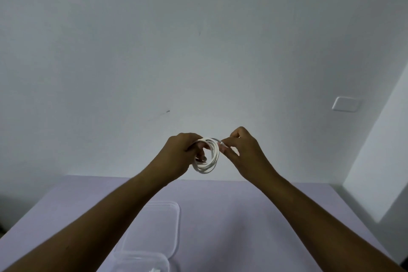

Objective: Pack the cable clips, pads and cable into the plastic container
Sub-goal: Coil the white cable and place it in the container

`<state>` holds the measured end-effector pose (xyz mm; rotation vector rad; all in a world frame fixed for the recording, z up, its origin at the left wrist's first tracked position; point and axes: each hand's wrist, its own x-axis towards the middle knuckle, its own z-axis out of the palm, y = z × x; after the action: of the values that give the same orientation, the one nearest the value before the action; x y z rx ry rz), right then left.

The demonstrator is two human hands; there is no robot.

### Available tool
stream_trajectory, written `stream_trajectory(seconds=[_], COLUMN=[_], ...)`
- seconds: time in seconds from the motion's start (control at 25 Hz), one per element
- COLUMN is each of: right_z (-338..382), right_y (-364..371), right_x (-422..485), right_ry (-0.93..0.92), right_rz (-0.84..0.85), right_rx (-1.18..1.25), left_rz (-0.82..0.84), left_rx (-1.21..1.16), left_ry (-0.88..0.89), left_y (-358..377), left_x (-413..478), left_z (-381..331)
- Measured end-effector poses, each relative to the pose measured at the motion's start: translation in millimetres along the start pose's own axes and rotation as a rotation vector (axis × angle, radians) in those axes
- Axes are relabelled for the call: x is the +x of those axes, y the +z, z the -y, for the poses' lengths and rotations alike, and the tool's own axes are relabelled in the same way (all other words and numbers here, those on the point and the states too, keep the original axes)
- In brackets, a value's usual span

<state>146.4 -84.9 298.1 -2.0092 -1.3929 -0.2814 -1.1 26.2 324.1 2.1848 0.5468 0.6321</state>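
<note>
Item: white cable (207, 157), wound into a small coil of several loops, held up in the air between both hands, above the far edge of the table.

Left hand (180, 155): closed around the left side of the coil, fingers (201, 152) passing through the centre of the loops.

Right hand (241, 150): fingertips pinched on the upper right part of the coil, at what appears to be a cable end (too small to tell the plug type).

Plastic container (141, 261): clear, below and nearer than the left hand, partly under the left forearm at the bottom edge of the view; something white lies inside it (cut off, cannot be identified).

Lid (159, 227): clear, rectangular with rounded corners, lying flat just beyond the container, well below the hands.

Table (242, 216): pale lilac surface under both forearms.

Wall (198, 51): plain white, behind the hands, with a white switch plate (346, 104) well to the right of the right hand.
</note>
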Motion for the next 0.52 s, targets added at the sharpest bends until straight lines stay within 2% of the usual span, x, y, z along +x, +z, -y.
stream_trajectory(seconds=[0.08, 0.16, 0.24, 0.36, 0.52], right_z=[5.2, 11.5, 16.1, 21.3, 17.4], right_y=[-0.5, 0.6, 2.2, 4.0, -0.9], right_x=[5.0, 6.9, 6.7, 3.6, 0.2], right_ry=[0.158, 0.365, 0.494, 0.6, 0.694], right_rz=[0.074, 0.112, 0.155, 0.238, 0.313], right_rx=[0.253, 0.689, 0.978, 1.158, 1.335], left_rz=[-0.054, -0.131, -0.193, -0.258, -0.297], left_rx=[0.048, 0.089, 0.164, 0.325, 0.408], left_ry=[0.045, 0.084, 0.096, 0.155, 0.211], left_y=[2.7, 4.8, 5.1, 7.7, 12.5], left_x=[-0.9, -0.3, 1.1, -0.1, -5.4], left_z=[-2.5, -0.5, 3.0, 6.9, 13.5])
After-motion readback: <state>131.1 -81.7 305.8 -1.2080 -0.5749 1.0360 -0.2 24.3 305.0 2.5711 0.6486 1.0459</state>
